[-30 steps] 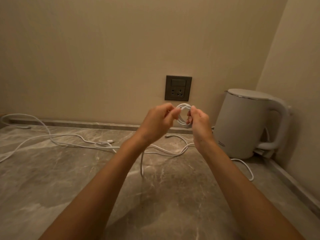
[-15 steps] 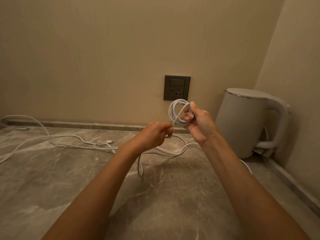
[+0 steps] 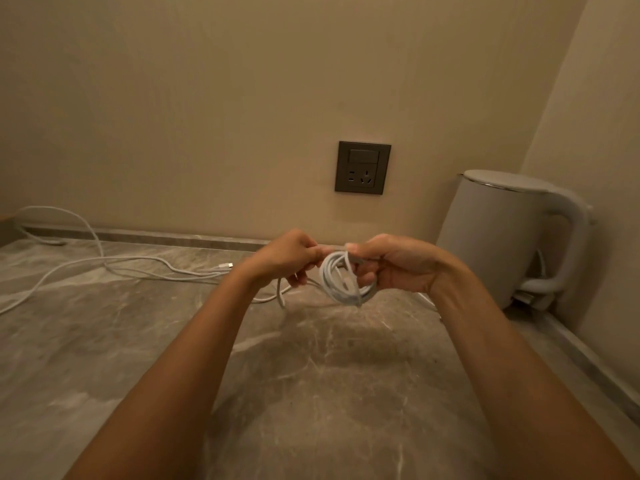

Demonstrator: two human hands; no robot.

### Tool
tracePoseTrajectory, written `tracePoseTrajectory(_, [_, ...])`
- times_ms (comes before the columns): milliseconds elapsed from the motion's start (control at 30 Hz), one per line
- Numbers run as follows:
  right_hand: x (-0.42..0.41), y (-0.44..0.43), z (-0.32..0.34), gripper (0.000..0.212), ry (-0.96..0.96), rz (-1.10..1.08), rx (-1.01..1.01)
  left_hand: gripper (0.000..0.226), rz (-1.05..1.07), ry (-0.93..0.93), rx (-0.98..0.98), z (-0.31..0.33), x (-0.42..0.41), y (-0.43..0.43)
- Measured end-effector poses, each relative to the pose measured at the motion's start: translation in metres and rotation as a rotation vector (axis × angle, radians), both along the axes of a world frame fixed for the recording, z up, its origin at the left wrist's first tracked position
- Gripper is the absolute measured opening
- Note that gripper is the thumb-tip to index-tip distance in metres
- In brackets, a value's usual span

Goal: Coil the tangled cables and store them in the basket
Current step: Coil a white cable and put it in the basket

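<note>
A small coil of white cable (image 3: pixel 343 284) hangs just above the marble counter (image 3: pixel 329 375), held by my right hand (image 3: pixel 391 268), whose fingers curl round its top. My left hand (image 3: pixel 287 258) pinches the loose strand of the same cable right beside the coil; a short loop of it droops below that hand. A second long white cable (image 3: pixel 104 263) lies spread in loose curves over the left of the counter, its plug end (image 3: pixel 227 265) near my left wrist. No basket is in view.
A white electric kettle (image 3: pixel 509 237) stands in the right corner against the walls, its cord behind it. A dark wall socket (image 3: pixel 362 168) sits above the counter's back edge, behind my hands.
Both hands have come down towards the counter and together again. The left hand rose to meet the coil, which now hangs lower and tilted in my right hand.
</note>
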State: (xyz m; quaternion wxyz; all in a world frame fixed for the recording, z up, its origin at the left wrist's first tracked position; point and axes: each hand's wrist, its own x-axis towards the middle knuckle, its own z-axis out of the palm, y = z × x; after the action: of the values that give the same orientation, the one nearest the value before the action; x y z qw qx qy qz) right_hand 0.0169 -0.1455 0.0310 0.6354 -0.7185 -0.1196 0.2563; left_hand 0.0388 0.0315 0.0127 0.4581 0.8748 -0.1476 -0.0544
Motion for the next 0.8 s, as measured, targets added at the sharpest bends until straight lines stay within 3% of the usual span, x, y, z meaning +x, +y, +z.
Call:
tracePoseTrajectory(100, [0.001, 0.011, -0.007, 0.031, -0.030, -0.033, -0.223, 0.039, 0.093, -0.083, 0.024, 0.009, -0.002, -0.002])
tracePoseTrajectory(233, [0.005, 0.022, -0.015, 0.028, -0.116, -0.233, -0.238, 0.035, 0.111, -0.183, 0.074, 0.020, -0.009, -0.010])
tracePoseTrajectory(500, [0.022, 0.022, -0.021, 0.028, -0.208, -0.678, 0.163, 0.033, 0.062, -0.284, -0.018, 0.023, -0.022, -0.034])
tracePoseTrajectory(667, [0.022, 0.013, -0.014, 0.031, -0.088, -0.791, 0.464, 0.038, -0.033, -0.149, -0.046, 0.015, -0.023, -0.043])
tracePoseTrajectory(800, [0.021, 0.011, -0.008, 0.027, 0.039, -0.734, 0.737, 0.039, -0.077, -0.073, -0.055, 0.012, -0.021, -0.039])
